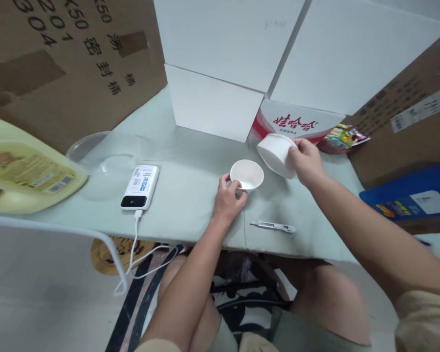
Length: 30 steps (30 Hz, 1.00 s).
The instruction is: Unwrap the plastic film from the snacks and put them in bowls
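The left hand (pixel 230 199) holds a small white bowl (pixel 247 173) near the middle of the table (pixel 190 205). The right hand (pixel 308 162) holds a second white bowl (pixel 275 155) — tilted — nearer the back edge. A white cutter (pixel 275 227) lies by the front edge, and a power bank (pixel 141 187) sits toward the left end.

One head-worn camera is looking forward and steeply down from above the lap, the knees (pixel 333 298) showing at the bottom. It is facing the tabletop (pixel 190 195) from its near edge, catching the left hand (pixel 227 201) and right hand (pixel 308 162) fairly close, while white boxes (pixel 220 102) are closing off the top.
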Motion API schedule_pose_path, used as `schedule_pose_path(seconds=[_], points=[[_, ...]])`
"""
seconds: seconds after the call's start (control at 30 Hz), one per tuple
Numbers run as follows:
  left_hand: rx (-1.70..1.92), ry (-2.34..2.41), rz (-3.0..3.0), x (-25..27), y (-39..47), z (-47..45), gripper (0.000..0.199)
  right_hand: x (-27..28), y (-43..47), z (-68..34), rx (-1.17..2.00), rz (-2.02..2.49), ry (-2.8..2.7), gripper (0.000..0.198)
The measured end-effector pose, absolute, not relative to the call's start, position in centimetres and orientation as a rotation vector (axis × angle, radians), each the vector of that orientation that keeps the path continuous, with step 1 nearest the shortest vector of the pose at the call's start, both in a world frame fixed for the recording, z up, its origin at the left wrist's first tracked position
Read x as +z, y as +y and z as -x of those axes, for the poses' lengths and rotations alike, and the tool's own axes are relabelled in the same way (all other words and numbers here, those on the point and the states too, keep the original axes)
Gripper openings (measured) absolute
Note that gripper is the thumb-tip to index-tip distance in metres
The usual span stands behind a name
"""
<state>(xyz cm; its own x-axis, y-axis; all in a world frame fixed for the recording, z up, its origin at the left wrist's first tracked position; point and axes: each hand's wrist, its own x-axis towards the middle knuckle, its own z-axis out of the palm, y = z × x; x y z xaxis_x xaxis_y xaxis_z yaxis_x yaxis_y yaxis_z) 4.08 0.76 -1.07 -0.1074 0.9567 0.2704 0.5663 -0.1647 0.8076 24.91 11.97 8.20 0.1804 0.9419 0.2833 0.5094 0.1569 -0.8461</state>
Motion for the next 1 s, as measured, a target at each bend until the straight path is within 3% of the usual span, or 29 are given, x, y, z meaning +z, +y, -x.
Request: schedule_pose_path(seconds=[0.17, 0.37, 0.5, 0.67, 0.77, 0.87, 1.0], points=[[1.148, 1.443, -1.886, -1.3, 0.3, -4.7, 0.009, 9.7, 16.7, -22.3, 1.083, 1.068, -1.024, 0.011], [1.149, 1.426, -1.888, -1.6, -0.1, -4.0, 0.011, 11.4, 16.4, -22.4, 1.202, 0.878, -0.898, 0.025], [1.131, 1.408, -1.888, -1.5, -0.4, -4.1, 0.012, 11.1, 13.6, -27.9, 0.933, 0.995, -0.95, 0.036], [1.12, 1.375, -1.897, -1.2, -0.4, -5.0, 0.023, 7.4, 8.4, -35.5, 0.092, 1.609, -1.319, 0.022], [1.135, 1.389, -1.914, -1.3, -0.1, -6.0, 0.027, 4.7, 4.8, -37.0, -0.046, 1.764, -1.603, 0.018], [1.147, 1.438, -1.911, -1.5, 0.2, -7.1, 0.029, 2.1, 2.0, -36.4, -0.17, 1.828, -2.054, 0.027], [1.146, 1.455, -1.856, -2.1, 0.4, -8.3, 0.028, -0.1, -1.1, -34.6, -0.07, 1.667, -2.247, 0.03]])
